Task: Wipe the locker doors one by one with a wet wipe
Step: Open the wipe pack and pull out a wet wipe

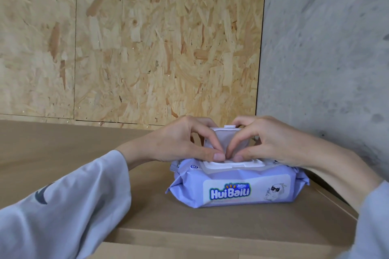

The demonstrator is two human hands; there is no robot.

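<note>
Your wipe pack (pixel 237 185) lies on the brown tabletop (pixel 189 223), its white lid (pixel 225 130) flipped up. Both your left hand (pixel 181 143) and right hand (pixel 267 143) sit over the opening, fingers (pixel 219 156) curled and pinching at the wipe there. A chipboard wall (pixel 147 38) stands close behind, a grey wall (pixel 326 38) to the right.

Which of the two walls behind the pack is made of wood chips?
The left wall, straight behind the wipes pack: tan board of pressed wood flakes with panel seams. The right wall is plain grey, like concrete.
</note>
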